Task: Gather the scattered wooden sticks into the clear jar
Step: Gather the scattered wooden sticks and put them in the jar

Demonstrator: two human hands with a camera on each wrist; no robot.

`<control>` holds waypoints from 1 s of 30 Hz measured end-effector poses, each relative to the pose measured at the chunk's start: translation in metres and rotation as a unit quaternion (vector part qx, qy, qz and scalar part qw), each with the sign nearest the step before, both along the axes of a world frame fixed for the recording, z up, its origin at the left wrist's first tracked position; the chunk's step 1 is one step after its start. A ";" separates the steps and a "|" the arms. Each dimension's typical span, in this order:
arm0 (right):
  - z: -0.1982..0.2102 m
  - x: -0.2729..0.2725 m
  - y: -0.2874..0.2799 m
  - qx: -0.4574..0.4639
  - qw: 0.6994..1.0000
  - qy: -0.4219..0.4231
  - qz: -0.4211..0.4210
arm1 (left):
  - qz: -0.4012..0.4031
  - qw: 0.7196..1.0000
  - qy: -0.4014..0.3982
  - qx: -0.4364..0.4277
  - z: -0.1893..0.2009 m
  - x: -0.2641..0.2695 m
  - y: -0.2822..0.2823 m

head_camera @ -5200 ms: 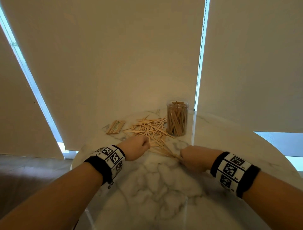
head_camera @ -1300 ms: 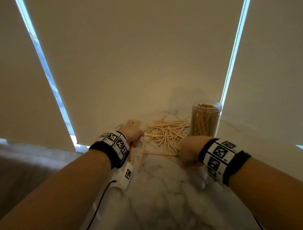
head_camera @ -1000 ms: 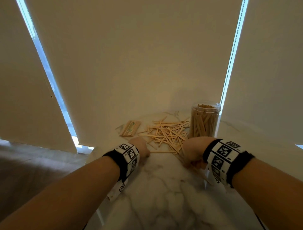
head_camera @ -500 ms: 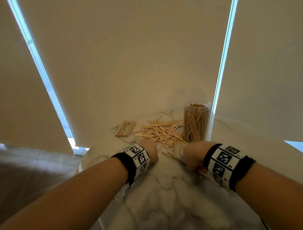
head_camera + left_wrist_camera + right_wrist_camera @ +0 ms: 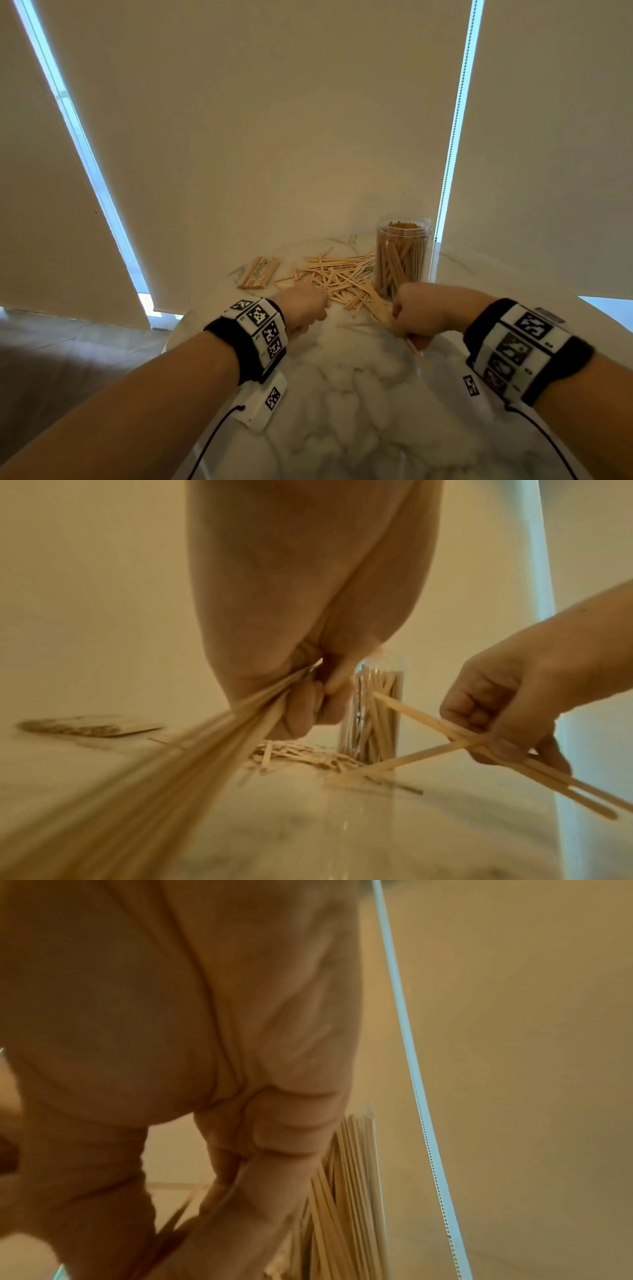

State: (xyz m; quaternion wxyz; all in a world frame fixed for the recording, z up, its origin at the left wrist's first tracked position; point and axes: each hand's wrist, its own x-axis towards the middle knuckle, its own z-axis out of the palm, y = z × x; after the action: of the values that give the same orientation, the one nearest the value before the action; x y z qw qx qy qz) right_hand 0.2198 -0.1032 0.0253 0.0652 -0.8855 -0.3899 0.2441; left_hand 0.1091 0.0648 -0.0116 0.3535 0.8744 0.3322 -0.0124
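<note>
— On the marble table (image 5: pixel 342 394), how far along did the job look?

— Partly done, by the look of it. At the far edge stood the clear jar (image 5: pixel 402 255), upright and already packed with sticks standing on end nearly to its rim. Just left of it, touching its foot, a loose pile of wooden sticks (image 5: pixel 337 279) lay flat on the table, so a good share was left to gather.

— Anything else lying about?

— A small flat bundle of sticks (image 5: pixel 259 272) sat apart, to the left of the pile.

— And the hands?

— Both were busy at the near edge of the pile. The left hand (image 5: pixel 303 310) was clenched round a bunch of sticks (image 5: pixel 219 731), which ran from its fingers back toward the wrist, blurred in the wrist view. The right hand (image 5: pixel 423 313) pinched a few crossed sticks (image 5: pixel 479 744) between thumb and curled fingers, near the foot of the jar.

— Which way did the sticks point?

— In the jar, long axis upright. In the pile, every which way, though many lay roughly left to right, aimed at the jar. The right hand's sticks slanted, their far ends toward the jar and near ends toward the person.

— So what remained?

— Judging from that, both handfuls and the pile had yet to go in.
</note>
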 end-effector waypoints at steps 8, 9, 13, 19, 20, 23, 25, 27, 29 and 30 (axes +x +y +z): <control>0.018 -0.004 0.016 0.257 0.958 0.126 0.021 | 0.016 0.979 -0.179 -0.094 0.016 0.018 -0.040; 0.018 -0.006 0.018 0.277 0.952 0.127 0.024 | 0.017 0.977 -0.197 -0.075 0.015 0.021 -0.043; 0.012 -0.009 0.027 0.349 0.927 0.135 0.010 | 0.059 0.960 -0.274 -0.022 0.011 0.026 -0.039; 0.007 0.010 0.030 0.306 0.940 0.139 -0.056 | 0.153 0.954 -0.256 0.014 0.017 0.015 -0.021; 0.004 0.014 0.032 0.281 0.949 0.128 -0.068 | 0.169 0.949 -0.266 -0.004 0.018 0.013 -0.015; -0.004 0.018 0.045 0.132 0.990 0.032 -0.043 | 0.187 0.918 -0.323 -0.132 0.017 0.011 0.000; -0.008 0.015 0.057 0.054 0.997 -0.061 -0.016 | 0.199 0.885 -0.356 -0.224 0.017 0.009 0.002; -0.010 0.015 0.077 0.019 0.992 -0.122 0.010 | 0.203 0.870 -0.373 -0.251 0.016 0.007 0.001; -0.017 0.015 0.100 -0.032 0.988 -0.148 0.029 | 0.206 0.873 -0.376 -0.232 0.011 0.009 0.004; -0.023 0.016 0.110 -0.057 0.984 -0.162 0.045 | 0.205 0.870 -0.379 -0.239 0.009 0.011 0.006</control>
State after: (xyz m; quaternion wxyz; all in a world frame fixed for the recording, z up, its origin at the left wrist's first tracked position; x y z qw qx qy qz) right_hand 0.2355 0.0068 0.0025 -0.0599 -0.8972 -0.4200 0.1222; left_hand 0.1202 0.0709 -0.0031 0.6451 0.6129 0.3318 0.3133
